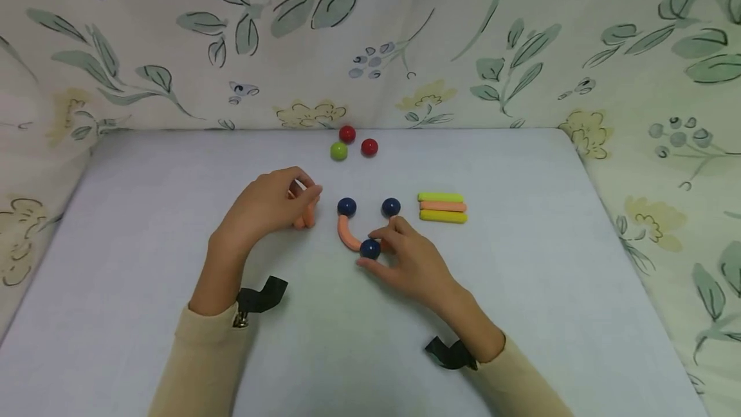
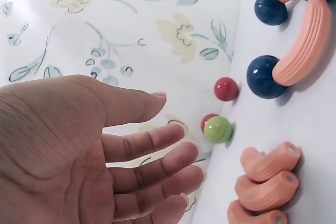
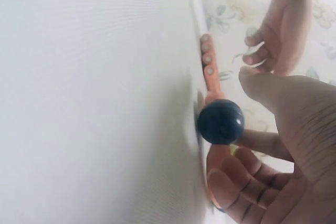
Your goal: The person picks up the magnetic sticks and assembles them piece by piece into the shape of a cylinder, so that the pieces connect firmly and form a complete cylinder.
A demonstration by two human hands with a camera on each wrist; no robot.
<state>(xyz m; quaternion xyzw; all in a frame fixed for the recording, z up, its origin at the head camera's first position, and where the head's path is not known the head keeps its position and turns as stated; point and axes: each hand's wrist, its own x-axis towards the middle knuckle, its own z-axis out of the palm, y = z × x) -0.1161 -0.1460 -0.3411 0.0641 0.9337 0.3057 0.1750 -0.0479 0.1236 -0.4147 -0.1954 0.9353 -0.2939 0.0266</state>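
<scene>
Ball, navy and glossy (image 1: 370,249), just below the centre of the head view, set at the bottom of a U-shaped figure on the table. Right hand (image 1: 412,262) comes in from the lower right, forefinger at the ball's upper side, thumb near its lower left; in the right wrist view the thumb stands apart from the ball, fingers loosely bent. Left curved piece (image 1: 345,233), orange, joins the ball to the upper-left navy ball (image 1: 347,206); its ribbing shows in the left wrist view. Right curved piece (image 3: 216,157), also orange, is largely covered by the right hand; upper-right navy ball (image 1: 390,207) tops that side. Left of the figure, left hand (image 1: 269,201) is near three loose curved pieces (image 2: 269,186), orange, lying side by side; thumb and fingers apart, holding nothing. Right of centre, three straight sticks in a close row: yellow-green stick (image 1: 441,197) uppermost, orange stick (image 1: 442,206) in the middle, yellow stick (image 1: 443,217) lowest. Upper centre, by the table's far edge: two red balls (image 1: 369,147) and a green ball (image 1: 338,150), grouped. White table (image 1: 139,211) below; floral cloth (image 1: 370,31) across the top and down both sides. Beige sleeves (image 1: 199,365) and black straps (image 1: 263,296) at the wrists, lower frame.
</scene>
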